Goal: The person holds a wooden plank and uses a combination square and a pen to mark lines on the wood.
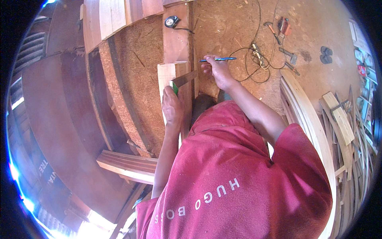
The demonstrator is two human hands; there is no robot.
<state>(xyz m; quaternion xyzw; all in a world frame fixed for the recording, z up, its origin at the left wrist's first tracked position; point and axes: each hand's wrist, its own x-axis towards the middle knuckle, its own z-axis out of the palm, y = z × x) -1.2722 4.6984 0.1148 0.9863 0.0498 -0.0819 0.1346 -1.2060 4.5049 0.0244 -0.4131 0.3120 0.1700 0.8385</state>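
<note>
A try square with a green-edged stock [174, 88] lies across a pale wooden board [167, 71], its dark blade reaching out past the board's right side. My left hand [172, 107] is closed on the stock, pressing it against the board. To the right, my right hand [220, 73] pinches a blue pen [225, 59], held almost level above the floor and apart from the board. Beyond the board's far end, a tape measure [171, 22] rests on a reddish beam [175, 44].
Long planks [113, 18] stand at the far left, and stacked boards [129, 164] lie near my left forearm. On the floor at right are a tangled cable [260, 59], a hammer [273, 32], an orange power tool [284, 26] and slippers [326, 55]. Curved timber [308, 107] runs along my right.
</note>
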